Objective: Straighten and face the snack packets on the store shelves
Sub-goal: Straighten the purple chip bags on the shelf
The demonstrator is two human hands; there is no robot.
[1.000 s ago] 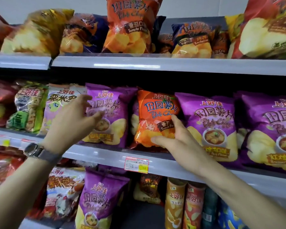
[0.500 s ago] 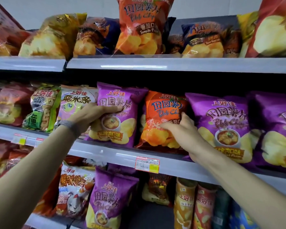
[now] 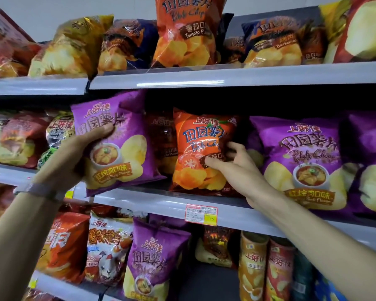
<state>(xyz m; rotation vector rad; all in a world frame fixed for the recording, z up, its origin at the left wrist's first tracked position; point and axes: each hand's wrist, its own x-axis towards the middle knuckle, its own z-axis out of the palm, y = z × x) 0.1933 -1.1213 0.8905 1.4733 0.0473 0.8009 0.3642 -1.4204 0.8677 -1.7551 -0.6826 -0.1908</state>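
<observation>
Head view, middle grey metal shelf [image 3: 156, 203]. Left hand [image 3: 74, 153] grips the purple foil crisp packet [image 3: 122, 148] by its left edge, thumb pressed on the printed front, the other fingers hidden behind it. 0.5 s ago this packet stands back on the shelf with the hand laid across its upper left. It now sits forward and tilted, its top corner leaning left and its bottom edge overhanging the shelf's front lip. Whether it still rests on the shelf cannot be told. The pale packet seen left of it before is now covered, and a dark red-brown packet [image 3: 161, 137] shows in the gap it left. Right hand [image 3: 237, 168] clamps the orange foil crisp packet [image 3: 195, 148] at its right edge, thumb on the front and fingers curled round the side. 1 s ago the same hand lies flat against the packet's lower right. The orange packet stands upright on the shelf, face forward, just beside a 2nd purple crisp packet [image 3: 302, 161] on its right. A grey wristband [image 3: 41, 190] sits on the left wrist. The red-and-yellow price label [image 3: 201, 215] stays fixed on the shelf lip below the orange packet.
</observation>
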